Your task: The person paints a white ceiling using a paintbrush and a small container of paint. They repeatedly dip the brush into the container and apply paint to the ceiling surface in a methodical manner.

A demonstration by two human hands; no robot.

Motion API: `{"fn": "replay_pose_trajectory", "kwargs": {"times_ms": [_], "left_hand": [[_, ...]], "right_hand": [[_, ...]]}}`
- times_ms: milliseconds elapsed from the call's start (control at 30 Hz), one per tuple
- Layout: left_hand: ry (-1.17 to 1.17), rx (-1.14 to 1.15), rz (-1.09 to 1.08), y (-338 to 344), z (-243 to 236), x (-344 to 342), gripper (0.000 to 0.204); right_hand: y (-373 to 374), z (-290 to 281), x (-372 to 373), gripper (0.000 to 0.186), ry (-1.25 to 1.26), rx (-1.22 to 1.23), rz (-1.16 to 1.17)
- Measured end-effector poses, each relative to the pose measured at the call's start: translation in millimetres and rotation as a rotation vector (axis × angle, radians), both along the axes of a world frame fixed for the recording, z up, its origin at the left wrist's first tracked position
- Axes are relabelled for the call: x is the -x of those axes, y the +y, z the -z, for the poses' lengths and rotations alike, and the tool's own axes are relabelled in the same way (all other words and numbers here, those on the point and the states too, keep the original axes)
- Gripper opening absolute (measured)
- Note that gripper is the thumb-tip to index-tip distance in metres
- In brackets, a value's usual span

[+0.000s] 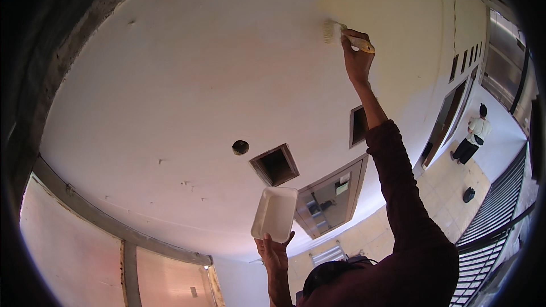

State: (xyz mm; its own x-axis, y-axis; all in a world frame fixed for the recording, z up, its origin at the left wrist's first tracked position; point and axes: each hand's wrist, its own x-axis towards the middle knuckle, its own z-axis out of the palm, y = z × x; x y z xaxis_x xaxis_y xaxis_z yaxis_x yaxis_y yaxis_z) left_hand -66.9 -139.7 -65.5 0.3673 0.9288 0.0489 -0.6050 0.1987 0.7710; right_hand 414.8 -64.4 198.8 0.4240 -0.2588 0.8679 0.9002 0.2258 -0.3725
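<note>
Free: broad stretch of wall [199, 62] left of the brush [334, 32], open to sideways passage; span between brush and square opening [275, 166]. In the way: tray [276, 213], just below that opening; small projections [160, 162], lower left; right forearm [372, 105], overlapping a dark recess [358, 127].

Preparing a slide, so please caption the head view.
Right hand holds a paintbrush up to a wall, near its yellowish area, while the left hand holds a white tray.

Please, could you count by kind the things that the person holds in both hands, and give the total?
Paintbrush: 1, in the right hand
White tray: 1, in the left hand
Total: 2
</note>
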Motion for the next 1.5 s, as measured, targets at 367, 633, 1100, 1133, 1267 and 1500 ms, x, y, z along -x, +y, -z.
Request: {"fn": "replay_pose_trajectory", "kwargs": {"times_ms": [367, 633, 1100, 1133, 1267, 1500], "left_hand": [[-0.008, -0.002, 0.022, 1, -4, -5, 0.054], [-0.002, 0.014, 0.012, 0, -1, -4, 0.053], [0.003, 0.016, 0.024, 0, -1, -7, 0.055], [0.013, 0.017, 0.022, -1, -1, -7, 0.054], [0.014, -0.003, 0.027, 0, -7, -12, 0.054], [-0.007, 0.012, 0.047, 1, 0, -12, 0.054]], "right_hand": [[29, 24, 106, 0.019, -0.204, 0.160, -0.033], [20, 25, 101, 0.011, -0.121, 0.128, -0.483], [-31, 25, -38, 0.019, -0.072, 0.005, 0.220], [-23, 28, -28, 0.022, -0.041, 0.040, 0.219], [8, 42, 30, 0.020, -0.108, 0.180, 0.165], [-10, 39, 53, 0.010, -0.071, 0.236, -0.536]]}}
